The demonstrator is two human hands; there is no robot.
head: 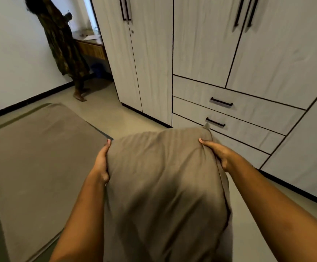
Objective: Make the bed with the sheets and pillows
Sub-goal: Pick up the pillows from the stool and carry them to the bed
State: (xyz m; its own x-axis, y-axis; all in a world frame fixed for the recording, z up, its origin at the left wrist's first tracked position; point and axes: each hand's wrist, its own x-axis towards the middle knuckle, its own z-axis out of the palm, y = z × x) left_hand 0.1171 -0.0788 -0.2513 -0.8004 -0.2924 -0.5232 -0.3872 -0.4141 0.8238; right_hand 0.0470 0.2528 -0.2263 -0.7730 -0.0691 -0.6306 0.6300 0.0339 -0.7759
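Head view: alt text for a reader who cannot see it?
The left hand and right hand grip a taupe pillow by its sides, beside a bed of the same colour, facing a pale wardrobe. Another person stands at the back.

Both forearms, in the lower half of the frame, are bare to the wrist. The left grip and right grip each show a reddish-painted thumbnail.

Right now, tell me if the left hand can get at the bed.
Probably yes: the bed lies just beside the left hand with nothing between, but that hand grips the pillow.
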